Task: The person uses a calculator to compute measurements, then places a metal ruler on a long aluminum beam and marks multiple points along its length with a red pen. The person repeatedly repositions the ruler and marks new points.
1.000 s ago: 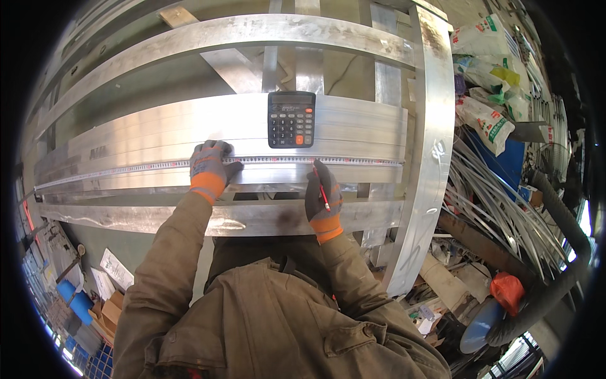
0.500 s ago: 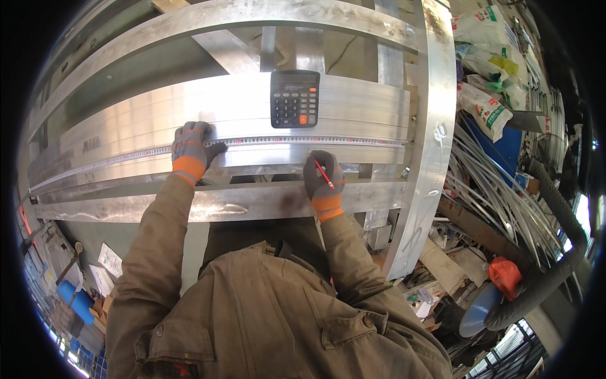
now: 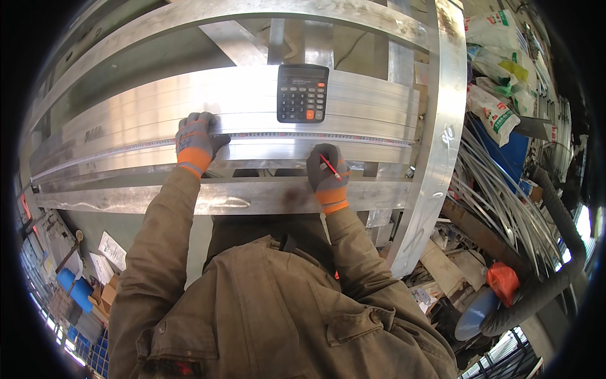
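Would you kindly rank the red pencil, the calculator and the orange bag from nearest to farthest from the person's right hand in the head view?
1. Red pencil: held in the right hand itself.
2. Calculator: just above the hand, lying on the metal bars.
3. Orange bag: far off to the lower right, on the cluttered floor.
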`<state>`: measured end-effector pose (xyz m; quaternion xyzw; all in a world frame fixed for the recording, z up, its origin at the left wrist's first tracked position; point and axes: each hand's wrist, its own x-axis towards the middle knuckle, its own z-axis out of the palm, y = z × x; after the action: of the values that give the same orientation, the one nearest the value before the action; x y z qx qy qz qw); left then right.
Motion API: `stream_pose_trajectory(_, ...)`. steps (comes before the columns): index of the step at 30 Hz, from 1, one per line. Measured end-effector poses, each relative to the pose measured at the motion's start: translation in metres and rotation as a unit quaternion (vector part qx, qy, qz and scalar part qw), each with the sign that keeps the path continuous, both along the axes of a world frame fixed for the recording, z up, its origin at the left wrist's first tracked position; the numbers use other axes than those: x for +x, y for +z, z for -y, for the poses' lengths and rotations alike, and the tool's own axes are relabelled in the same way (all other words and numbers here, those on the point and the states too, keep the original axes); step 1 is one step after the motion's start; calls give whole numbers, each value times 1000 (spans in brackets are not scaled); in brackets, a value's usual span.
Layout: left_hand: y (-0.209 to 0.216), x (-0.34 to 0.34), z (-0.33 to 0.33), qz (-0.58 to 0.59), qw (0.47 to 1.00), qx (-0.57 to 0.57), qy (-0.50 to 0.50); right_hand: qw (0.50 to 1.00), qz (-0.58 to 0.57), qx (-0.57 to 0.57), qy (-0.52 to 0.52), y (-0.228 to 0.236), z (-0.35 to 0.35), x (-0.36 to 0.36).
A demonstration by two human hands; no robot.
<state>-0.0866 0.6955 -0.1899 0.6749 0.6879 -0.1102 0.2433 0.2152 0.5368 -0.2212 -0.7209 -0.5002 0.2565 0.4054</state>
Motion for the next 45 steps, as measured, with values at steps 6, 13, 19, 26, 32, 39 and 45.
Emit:
stream_pose_trajectory(6, 0, 2, 0, -9, 1000, -1, 6, 998, -6, 33, 45, -3, -11, -5)
stream_pose_trajectory(13, -2, 0, 1, 11, 1000, 8, 14, 998, -9, 19, 63, -9, -20, -18)
stream_pose_trajectory(19, 1, 3, 1, 6, 1000, 2, 22, 998, 10, -10, 63, -11, -22, -19)
stream_pose_trajectory(26, 2, 3, -1, -2, 1000, -10, 15, 998, -10, 4, 63, -9, -25, -20)
stream_pose_trajectory(32, 1, 3, 1, -19, 1000, 2, 0, 998, 6, 19, 67, -2, -25, -18)
stream_pose_trajectory(39, 1, 3, 0, -18, 1000, 2, -1, 997, 14, 13, 68, -4, -26, -17)
stream_pose_trajectory(45, 1, 4, 0, -23, 1000, -2, 1, 997, 26, 20, 64, -10, -26, -17)
